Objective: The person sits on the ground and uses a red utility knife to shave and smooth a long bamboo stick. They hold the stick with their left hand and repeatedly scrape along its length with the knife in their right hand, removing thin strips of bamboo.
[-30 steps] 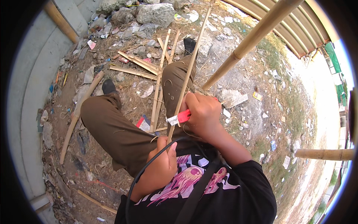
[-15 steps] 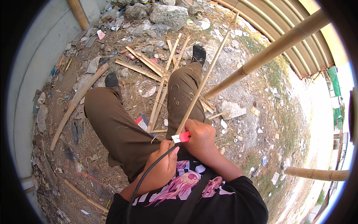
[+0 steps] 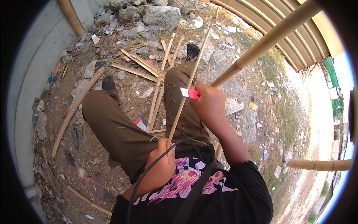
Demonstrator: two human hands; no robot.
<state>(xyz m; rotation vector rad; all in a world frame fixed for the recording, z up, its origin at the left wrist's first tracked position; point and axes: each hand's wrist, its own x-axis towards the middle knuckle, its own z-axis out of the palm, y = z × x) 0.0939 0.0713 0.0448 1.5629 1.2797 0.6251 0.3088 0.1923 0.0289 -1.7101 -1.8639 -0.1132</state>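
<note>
My left hand [image 3: 160, 162] is closed round the near end of a long, thin bamboo strip [image 3: 201, 52], low in front of my shirt. The strip slants away over my right thigh to the far ground. In my right hand [image 3: 210, 104] is a knife with a red handle [image 3: 193, 94]. Its short, pale blade [image 3: 184, 92] lies against the strip, partway along it. A thin, curled fibre [image 3: 199, 142] hangs beside the strip near my lap. Several split bamboo pieces [image 3: 156, 93] lie crossed on the ground between my legs.
A thick bamboo pole [image 3: 261, 46] slants in from the upper right, close to my right hand. Another pole [image 3: 320, 165] juts in at the right. A bamboo length [image 3: 76, 106] lies left, by a grey wall [image 3: 28, 93]. Rocks [image 3: 161, 18] and litter cover the ground. A black cable [image 3: 140, 181] crosses my left arm.
My right hand has moved up and away along the strip with the knife, apart from the left hand. The left hand keeps its grip near my lap. The strip's far end has shifted left.
</note>
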